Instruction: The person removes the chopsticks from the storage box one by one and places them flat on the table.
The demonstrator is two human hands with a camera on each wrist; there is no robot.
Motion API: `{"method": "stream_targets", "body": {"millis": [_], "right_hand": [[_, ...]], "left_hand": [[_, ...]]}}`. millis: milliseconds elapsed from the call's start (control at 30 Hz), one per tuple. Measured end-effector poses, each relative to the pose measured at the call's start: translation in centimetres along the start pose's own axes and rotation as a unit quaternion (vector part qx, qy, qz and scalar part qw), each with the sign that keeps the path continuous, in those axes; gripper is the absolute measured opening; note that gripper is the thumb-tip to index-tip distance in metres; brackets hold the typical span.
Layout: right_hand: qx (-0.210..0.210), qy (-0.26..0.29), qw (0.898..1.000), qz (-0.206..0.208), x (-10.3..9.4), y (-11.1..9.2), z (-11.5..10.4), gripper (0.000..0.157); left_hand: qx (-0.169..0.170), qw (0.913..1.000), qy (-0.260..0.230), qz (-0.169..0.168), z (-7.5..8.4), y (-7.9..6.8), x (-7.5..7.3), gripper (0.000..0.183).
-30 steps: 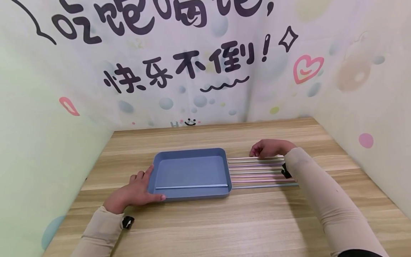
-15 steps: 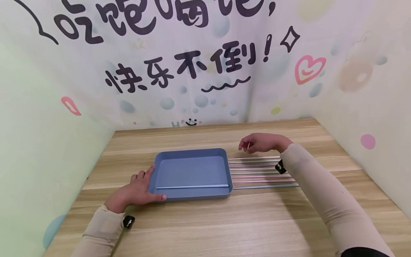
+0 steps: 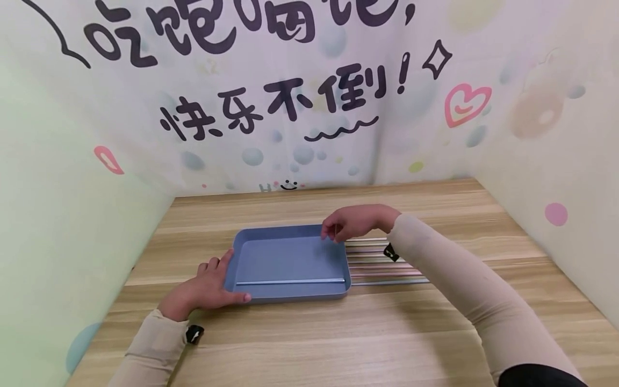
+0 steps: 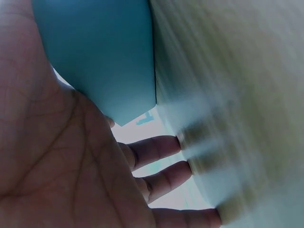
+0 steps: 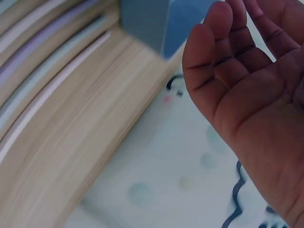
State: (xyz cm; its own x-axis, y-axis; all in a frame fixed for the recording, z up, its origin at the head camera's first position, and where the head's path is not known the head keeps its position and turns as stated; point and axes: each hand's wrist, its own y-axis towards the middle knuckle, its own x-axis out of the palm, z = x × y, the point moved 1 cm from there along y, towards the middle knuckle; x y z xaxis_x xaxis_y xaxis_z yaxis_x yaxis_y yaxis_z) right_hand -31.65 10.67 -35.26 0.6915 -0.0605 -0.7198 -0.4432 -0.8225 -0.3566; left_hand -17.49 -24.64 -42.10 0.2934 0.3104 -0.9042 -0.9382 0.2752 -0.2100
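A shallow blue rectangular tray lies on the wooden table, with one thin light-blue stick along its front side. My left hand rests at the tray's front left corner, thumb along the front and index finger on the left side; its other fingers are spread straight in the left wrist view. Above the tray's far right corner is my right hand, fingers loosely bent, with nothing seen between them in the right wrist view. Several thin pastel sticks lie side by side right of the tray, partly hidden by the right forearm.
A wooden table carries everything. Behind it hangs a white printed backdrop with black lettering, and pale walls stand on both sides. The right forearm crosses above the sticks.
My right hand has lifted off the farthest sticks and moved left to the tray's far right corner. The left hand, tray and sticks stay in place.
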Motion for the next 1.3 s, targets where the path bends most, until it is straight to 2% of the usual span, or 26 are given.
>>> {"method": "stream_targets", "body": {"millis": [333,567,1000,1300], "right_hand": [[-0.030,-0.042,0.998,-0.040,1.8,4.0,-3.6,0.024],[-0.047,-0.072,0.995,-0.051,3.2,6.2,-5.1,0.023],[-0.055,-0.084,0.992,-0.071,5.5,8.4,-5.7,0.020],[-0.047,-0.052,0.994,-0.086,6.5,9.2,-5.7,0.020]], "left_hand": [[0.000,1.0000,0.003,-0.002,0.0,0.2,0.0,0.124],[0.001,1.0000,0.009,-0.001,0.2,0.1,-0.1,0.124],[-0.002,1.0000,0.003,-0.002,0.3,-0.2,0.1,0.124],[0.001,1.0000,0.000,0.002,0.3,-0.2,0.1,0.123]]}}
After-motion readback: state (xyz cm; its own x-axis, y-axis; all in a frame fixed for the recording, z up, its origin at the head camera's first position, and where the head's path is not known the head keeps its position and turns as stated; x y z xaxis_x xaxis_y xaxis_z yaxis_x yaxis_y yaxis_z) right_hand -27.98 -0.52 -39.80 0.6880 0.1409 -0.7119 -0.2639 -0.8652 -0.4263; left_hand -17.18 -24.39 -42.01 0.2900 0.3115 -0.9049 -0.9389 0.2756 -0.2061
